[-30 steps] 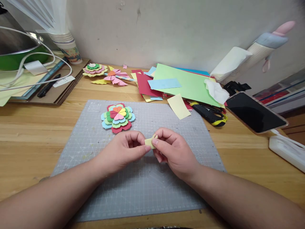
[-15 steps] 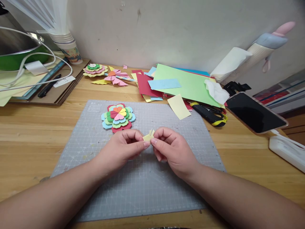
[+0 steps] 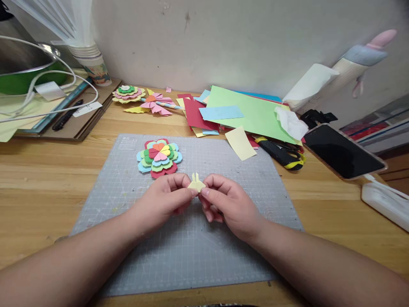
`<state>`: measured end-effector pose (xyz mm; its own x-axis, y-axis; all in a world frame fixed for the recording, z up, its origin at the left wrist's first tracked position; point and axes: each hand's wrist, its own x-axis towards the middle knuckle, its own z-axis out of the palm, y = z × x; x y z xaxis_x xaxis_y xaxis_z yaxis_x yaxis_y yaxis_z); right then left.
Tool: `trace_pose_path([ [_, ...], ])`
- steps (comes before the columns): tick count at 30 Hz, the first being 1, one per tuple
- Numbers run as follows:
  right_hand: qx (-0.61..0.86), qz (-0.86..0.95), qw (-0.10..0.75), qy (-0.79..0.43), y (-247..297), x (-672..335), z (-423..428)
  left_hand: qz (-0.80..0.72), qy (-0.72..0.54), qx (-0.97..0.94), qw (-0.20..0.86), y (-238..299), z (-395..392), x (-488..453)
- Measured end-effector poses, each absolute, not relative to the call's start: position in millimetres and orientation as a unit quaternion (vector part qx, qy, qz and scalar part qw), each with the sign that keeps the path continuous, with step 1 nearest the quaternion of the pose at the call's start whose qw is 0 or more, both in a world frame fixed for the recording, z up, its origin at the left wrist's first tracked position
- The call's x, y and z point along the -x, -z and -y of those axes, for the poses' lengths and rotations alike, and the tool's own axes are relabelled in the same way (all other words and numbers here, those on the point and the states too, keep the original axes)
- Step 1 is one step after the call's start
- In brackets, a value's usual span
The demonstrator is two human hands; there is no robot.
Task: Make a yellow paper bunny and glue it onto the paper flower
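Both hands meet over the grey cutting mat (image 3: 134, 256) and pinch a small folded pale-yellow paper piece (image 3: 196, 184). My left hand (image 3: 164, 204) grips its left side with thumb and curled fingers. My right hand (image 3: 228, 204) pinches its right side, fingers curled under. Two little flaps of the paper stick up between the fingertips. A layered multicolour paper flower (image 3: 159, 157) lies on the mat just beyond my left hand.
Coloured paper sheets (image 3: 249, 113) are piled at the back, with a loose yellow slip (image 3: 240, 143), a yellow-black cutter (image 3: 281, 154) and a phone (image 3: 341, 151) to the right. More paper flowers (image 3: 140, 99) lie by the wall. Cables, a pen and stacked cups sit at far left.
The folded yellow piece has turned between my fingertips, its flaps now pointing up. Both hands have drawn slightly closer together; the rest stays put.
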<state>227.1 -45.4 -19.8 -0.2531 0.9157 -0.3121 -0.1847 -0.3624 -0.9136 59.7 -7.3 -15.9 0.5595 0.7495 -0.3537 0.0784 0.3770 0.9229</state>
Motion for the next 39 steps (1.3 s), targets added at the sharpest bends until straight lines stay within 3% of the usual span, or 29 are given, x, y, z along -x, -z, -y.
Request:
trace_pose_path([
  [23,0.456,0.412,0.424,-0.665,19.2,-227.1,45.4,-0.413,-0.278,-0.491,0.714,14.8,5.9,-61.9],
  [39,0.440,0.414,0.451,-0.657,22.2,-229.3,45.3,-0.370,-0.270,-0.429,0.779,18.7,3.5,-59.7],
])
